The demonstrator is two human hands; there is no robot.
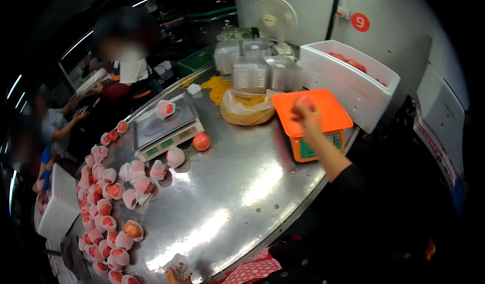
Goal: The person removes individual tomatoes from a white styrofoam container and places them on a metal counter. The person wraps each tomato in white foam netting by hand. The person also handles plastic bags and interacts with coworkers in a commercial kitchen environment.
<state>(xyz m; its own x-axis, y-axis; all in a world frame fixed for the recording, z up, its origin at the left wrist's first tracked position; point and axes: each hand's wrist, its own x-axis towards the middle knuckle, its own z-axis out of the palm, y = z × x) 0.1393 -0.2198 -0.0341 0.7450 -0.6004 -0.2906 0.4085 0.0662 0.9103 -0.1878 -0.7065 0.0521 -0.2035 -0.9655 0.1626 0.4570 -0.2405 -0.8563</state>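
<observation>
My right hand (310,120) grips a red tomato (305,103) over the orange pan (330,108) of a digital scale; whether the tomato touches the pan I cannot tell. At the bottom edge of the view, my left hand (173,278) holds a white foam net sleeve (181,270), partly cut off by the frame. Many tomatoes in foam nets (105,208) crowd the left side of the metal table (212,193). A second scale (163,125) carries one netted tomato (165,110) on its steel pan. Beside it sits a bare tomato (201,141).
A white foam box (341,83) with tomatoes stands behind the orange scale. Near it are a bag of yellow rubber bands (247,111), stacked clear plastic containers (250,74) and a fan (276,19). Across the table, people (129,72) stand near another foam box (60,204).
</observation>
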